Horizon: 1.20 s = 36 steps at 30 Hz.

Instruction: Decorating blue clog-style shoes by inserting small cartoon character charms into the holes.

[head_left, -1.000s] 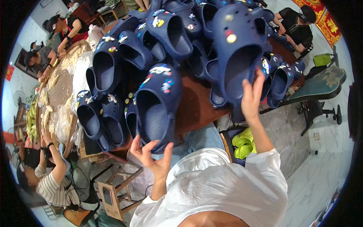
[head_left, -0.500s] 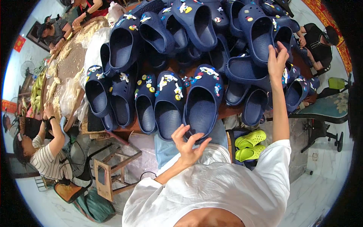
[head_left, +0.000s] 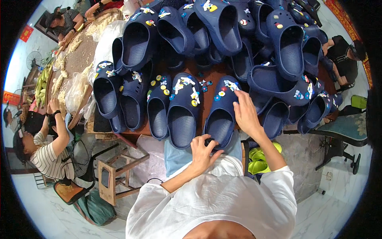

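Clog (head_left: pixel 221 115) lies at the tabletop (head_left: pixel 207 100) edge; likely light, springy foam, best held by its heel; my left grip (head_left: pixel 202 155) pinches there; my right grip (head_left: pixel 247 114), spread loosely, rests alongside its toe.

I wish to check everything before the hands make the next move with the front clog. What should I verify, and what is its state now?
1. Left hand at the heel of the front clog: ok.
2. Right hand at its toe's right side: ok.
3. Opening up, heel toward the person: ok.
4. Gap to the left neighbouring clog: ok, brown table shows between.
5. Loose charms off the table: not ok, some lie between these clogs.
6. Toe charms firmly fixed: cannot tell.
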### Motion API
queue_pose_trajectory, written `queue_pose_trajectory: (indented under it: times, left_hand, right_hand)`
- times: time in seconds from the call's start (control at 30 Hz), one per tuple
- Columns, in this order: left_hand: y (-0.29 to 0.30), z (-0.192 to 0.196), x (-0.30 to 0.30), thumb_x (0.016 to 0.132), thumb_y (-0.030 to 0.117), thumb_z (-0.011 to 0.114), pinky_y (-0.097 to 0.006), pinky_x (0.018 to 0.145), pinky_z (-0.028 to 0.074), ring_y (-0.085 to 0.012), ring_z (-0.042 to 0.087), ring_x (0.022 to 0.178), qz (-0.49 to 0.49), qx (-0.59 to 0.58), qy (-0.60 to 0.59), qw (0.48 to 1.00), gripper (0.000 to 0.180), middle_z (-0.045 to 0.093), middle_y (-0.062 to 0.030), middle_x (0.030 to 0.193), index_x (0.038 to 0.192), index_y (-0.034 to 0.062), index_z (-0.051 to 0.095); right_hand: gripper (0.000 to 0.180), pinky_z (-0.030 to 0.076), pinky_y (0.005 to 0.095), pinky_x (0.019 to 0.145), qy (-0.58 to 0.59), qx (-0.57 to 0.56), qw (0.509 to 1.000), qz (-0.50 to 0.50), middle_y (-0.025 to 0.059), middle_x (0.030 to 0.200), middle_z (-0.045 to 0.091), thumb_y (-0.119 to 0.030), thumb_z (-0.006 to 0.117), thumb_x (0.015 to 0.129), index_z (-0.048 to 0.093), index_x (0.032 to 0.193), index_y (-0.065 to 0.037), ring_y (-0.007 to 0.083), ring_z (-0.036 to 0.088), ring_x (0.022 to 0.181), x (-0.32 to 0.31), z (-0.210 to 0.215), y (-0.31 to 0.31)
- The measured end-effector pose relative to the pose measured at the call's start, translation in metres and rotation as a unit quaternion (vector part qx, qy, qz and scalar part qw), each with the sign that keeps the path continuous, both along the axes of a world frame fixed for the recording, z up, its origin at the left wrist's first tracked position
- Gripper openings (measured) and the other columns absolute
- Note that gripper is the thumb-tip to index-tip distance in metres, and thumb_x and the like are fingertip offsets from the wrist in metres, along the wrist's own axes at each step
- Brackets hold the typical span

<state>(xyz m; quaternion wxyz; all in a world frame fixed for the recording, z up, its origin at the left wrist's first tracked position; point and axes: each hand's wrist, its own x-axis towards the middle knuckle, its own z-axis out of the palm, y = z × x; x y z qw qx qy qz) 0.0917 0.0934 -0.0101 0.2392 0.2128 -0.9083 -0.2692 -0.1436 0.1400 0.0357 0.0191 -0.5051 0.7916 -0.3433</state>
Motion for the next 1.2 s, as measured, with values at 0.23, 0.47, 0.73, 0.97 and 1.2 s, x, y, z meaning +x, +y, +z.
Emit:
queue_pose_trajectory:
  times: [0.23, 0.47, 0.73, 0.97, 1.2]
  left_hand:
    - [-0.06, 0.043, -0.074, 0.078, 0.021, 0.079, -0.044, 0.092, 0.043, -0.0366, 0.055, 0.11, -0.016, 0.033, 0.113, 0.993, 0.041, 0.056, -0.0184, 0.119, 0.114, 0.0069, 0.063]
    - [-0.107, -0.007, -0.158, 0.089, 0.019, 0.062, -0.051, 0.1, 0.043, -0.0455, 0.05, 0.116, -0.008, 0.028, 0.015, 0.999, 0.054, 0.05, -0.0305, 0.134, 0.135, -0.006, 0.049]
    - [-0.12, -0.006, -0.18, 0.083, 0.011, 0.062, -0.048, 0.095, 0.045, -0.0409, 0.052, 0.108, 0.009, -0.006, -0.041, 0.999, 0.046, 0.058, -0.02, 0.122, 0.128, 0.0021, 0.059]
    - [-0.12, -0.008, -0.187, 0.079, 0.007, 0.065, -0.046, 0.084, 0.046, -0.0374, 0.054, 0.093, 0.016, -0.068, -0.034, 0.997, 0.026, 0.058, -0.0171, 0.101, 0.103, 0.0005, 0.061]
    - [-0.124, -0.014, -0.19, 0.077, 0.005, 0.066, -0.046, 0.08, 0.046, -0.0377, 0.054, 0.094, 0.019, -0.035, 0.03, 0.999, 0.026, 0.056, -0.0178, 0.099, 0.102, 0.0006, 0.06]
  right_hand:
    - [0.049, 0.038, 0.0513, 0.106, -0.002, 0.003, 0.999, -0.039, 0.0301, 0.139, 0.043, -0.019, 0.054, 0.097, 0.043, 0.139, 0.004, 0.0489, 0.045, 0.125, -0.022, -0.045, -0.027]
    - [0.051, 0.038, 0.0493, 0.107, 0.02, 0.037, 0.999, -0.001, 0.0277, 0.137, 0.045, -0.004, 0.057, 0.09, 0.046, 0.139, 0.003, 0.045, 0.044, 0.126, -0.024, -0.053, -0.046]
    - [0.036, 0.044, 0.0482, 0.096, 0.091, -0.012, 0.994, 0.059, 0.0222, 0.117, 0.054, -0.002, 0.057, 0.09, 0.052, 0.125, 0.005, 0.0417, 0.052, 0.108, -0.047, -0.049, -0.066]
    - [0.022, 0.043, 0.0495, 0.087, 0.122, -0.002, 0.991, 0.044, 0.0214, 0.102, 0.052, 0.0, 0.058, 0.087, 0.053, 0.108, 0.003, 0.0406, 0.05, 0.097, -0.048, -0.054, -0.072]
    - [0.024, 0.042, 0.0494, 0.084, 0.124, -0.017, 0.991, 0.052, 0.0206, 0.098, 0.051, -0.001, 0.064, 0.083, 0.05, 0.103, 0.002, 0.04, 0.049, 0.094, -0.051, -0.05, -0.071]
